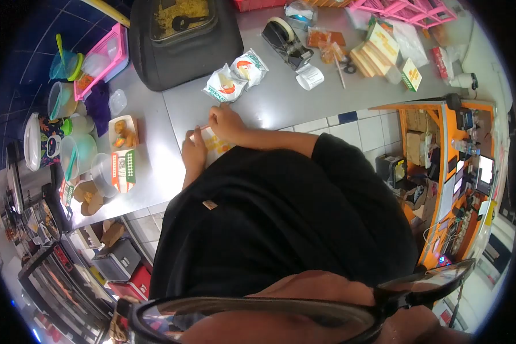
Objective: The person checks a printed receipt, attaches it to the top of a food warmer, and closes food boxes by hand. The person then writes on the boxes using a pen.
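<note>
One steel desk spans the view, its edges running out of sight. On it sits one big black case, cut off by the top edge; one clear tub on top of it holds yellow crumbs and a black scoop. One pink basket at the left holds clear containers and something orange. Near it, several tubs and cups crowd together, overlapping too much for a sure count.

Two food boxes stand open: the white one holds browned, fried-looking pieces, and the brown one holds yellowish pieces. One black tape dispenser carries a roll, just beside a white label roll. Flat cartons lie stacked, too overlapped to count. Two white-and-green packets touch each other, just beyond the hands.

Two hands meet at one pale sheet with yellow print, which lies at the near desk edge, partly hidden by the black shirt. The left hand has its fingers closed on the sheet's edge. The right hand has its fingers curled in at that edge; whether they grip it cannot be told.
</note>
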{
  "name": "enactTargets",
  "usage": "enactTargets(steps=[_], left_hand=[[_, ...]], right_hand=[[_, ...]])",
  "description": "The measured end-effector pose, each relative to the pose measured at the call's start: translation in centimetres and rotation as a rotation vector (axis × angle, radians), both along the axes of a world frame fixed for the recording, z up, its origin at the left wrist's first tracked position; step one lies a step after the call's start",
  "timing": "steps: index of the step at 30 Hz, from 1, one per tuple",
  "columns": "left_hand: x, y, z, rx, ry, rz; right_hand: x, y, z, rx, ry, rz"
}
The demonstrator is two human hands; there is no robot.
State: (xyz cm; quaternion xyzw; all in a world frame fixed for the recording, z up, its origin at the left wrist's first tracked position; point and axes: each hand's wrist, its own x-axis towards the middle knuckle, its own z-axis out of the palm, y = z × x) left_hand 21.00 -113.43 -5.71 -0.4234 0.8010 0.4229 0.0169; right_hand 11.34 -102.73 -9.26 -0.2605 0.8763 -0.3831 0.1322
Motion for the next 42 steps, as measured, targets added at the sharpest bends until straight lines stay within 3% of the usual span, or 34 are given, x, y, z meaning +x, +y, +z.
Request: enactTargets(steps=[1,2,4,5,7,9,10,12,14,18,20,21,23,27,29,30,32,33,35,37,38,40,42], left_hand=[[-0.2,0.2,0.8,0.387,0.079,0.124],[-0.1,0.0,-0.1,0.384,0.08,0.121],[-0.2,-0.5,-2.0,0.228,0.393,0.065],[-0.7,-1.2,-2.1,0.228,0.396,0.063],[-2.4,-2.3,0.4,0.634,0.32,0.325],[-3.3,-3.0,3.6,0.683,0.429,0.232],[-3.3,-3.6,4.4,0.722,0.481,0.1],[-3.4,-4.0,5.4,0.756,0.532,-0.031],[-3.9,-3.1,6.2,0.801,0.555,-0.281],[-5.0,0.5,6.6,0.796,0.449,-0.476],[-5.4,1.2,7.1,0.795,0.46,-0.482],[-5.6,1.5,7.3,0.795,0.474,-0.495],[-5.5,1.3,6.7,0.793,0.472,-0.494],[-5.1,1.5,6.6,0.804,0.502,-0.458],[-5.1,1.8,6.9,0.813,0.51,-0.438],[-5.2,1.8,6.9,0.817,0.52,-0.457],[-5.4,1.8,7.1,0.817,0.517,-0.485],[-5.6,2.0,7.4,0.814,0.52,-0.474],[-5.8,2.4,8.2,0.752,0.537,-0.551],[-5.9,2.5,8.0,0.736,0.546,-0.559],[-6.0,2.7,8.3,0.726,0.556,-0.605],[-6.4,3.2,9.1,0.71,0.587,-0.68],[-6.7,3.6,9.9,0.664,0.584,-0.718]], right_hand=[[0.2,0.3,0.6,-0.182,-0.057,-0.056],[0.4,0.5,1.2,-0.364,-0.114,-0.111],[0.1,0.9,3.7,-0.44,-0.149,-0.1],[-0.4,1.0,5.0,-0.513,-0.189,-0.088],[-2.9,2.2,6.5,-0.618,-0.033,-0.135],[-8.5,5.4,6.9,-0.62,0.312,-0.418],[-11.1,8.6,9.8,-0.372,0.403,-0.543],[-17.5,14.0,6.3,-0.142,0.564,-0.679],[-22.5,18.5,3.6,-0.15,-0.088,-0.432],[-21.8,19.8,6.2,-0.051,-0.229,-0.278],[-21.5,20.1,5.5,-0.343,-0.657,-0.413],[-21.2,20.5,4.7,-0.342,-0.659,-0.412],[-20.5,21.7,2.8,-0.824,-0.701,-0.309],[-18.9,24.3,1.3,-0.91,-0.661,-0.227],[-19.8,25.4,0.4,-0.268,-0.536,-0.168],[-19.9,25.1,0.8,-0.268,-0.54,-0.163],[-20.7,24.2,3.6,0.156,-0.297,-0.209],[-20.9,23.9,4.7,0.158,-0.298,-0.199],[-20.4,23.1,6.5,0.463,0.16,-0.131],[-19.7,21.0,10.3,0.264,0.018,0.165],[-18.5,19.1,13.1,-0.081,-0.367,0.401],[-14.8,15.3,17.1,-0.327,-0.566,0.81],[-11.5,12.4,18.7,-0.263,-0.635,0.959]])
